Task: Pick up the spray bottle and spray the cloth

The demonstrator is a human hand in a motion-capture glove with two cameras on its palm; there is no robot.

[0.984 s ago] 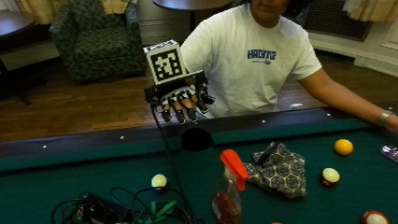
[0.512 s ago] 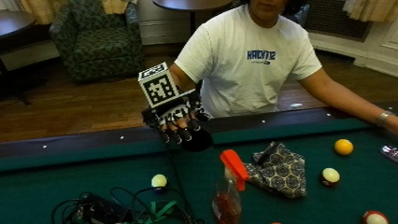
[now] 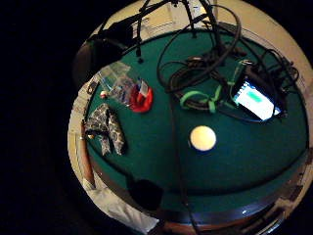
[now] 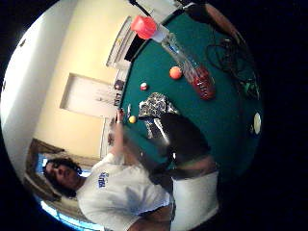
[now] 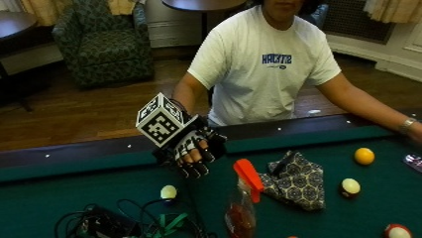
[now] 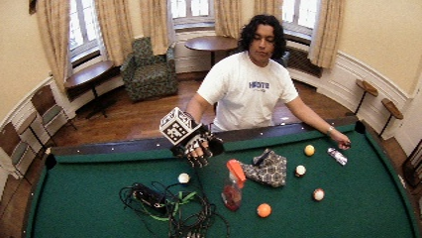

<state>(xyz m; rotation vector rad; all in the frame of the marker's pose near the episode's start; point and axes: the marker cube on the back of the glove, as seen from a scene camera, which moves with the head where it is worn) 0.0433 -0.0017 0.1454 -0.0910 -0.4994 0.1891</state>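
- The spray bottle (image 5: 241,208) stands upright on the green surface (image 5: 79,183), its orange-red trigger head on top and a clear body holding a little reddish liquid at the bottom.
- The patterned cloth (image 5: 298,179) lies crumpled just beside the bottle, at about 2 o'clock from it in the outside view.
- The gloved right hand (image 5: 192,151) hangs above the surface at roughly 10 o'clock from the bottle and apart from it, fingers relaxed and pointing down, gripping nothing.
- A pale ball (image 5: 169,192) sits between the hand and a tangle of cables (image 5: 119,225) at the bottle's 9 o'clock.
- Handling, as a judgement: the bottle looks light, since it seems mostly empty; its plastic body is probably smooth and may give a little when squeezed. Being tall and narrow, it could tip if nudged.
- The best hold is likely round the neck just under the head, so a finger reaches the trigger.
- The cloth is soft and limp and should not need holding.
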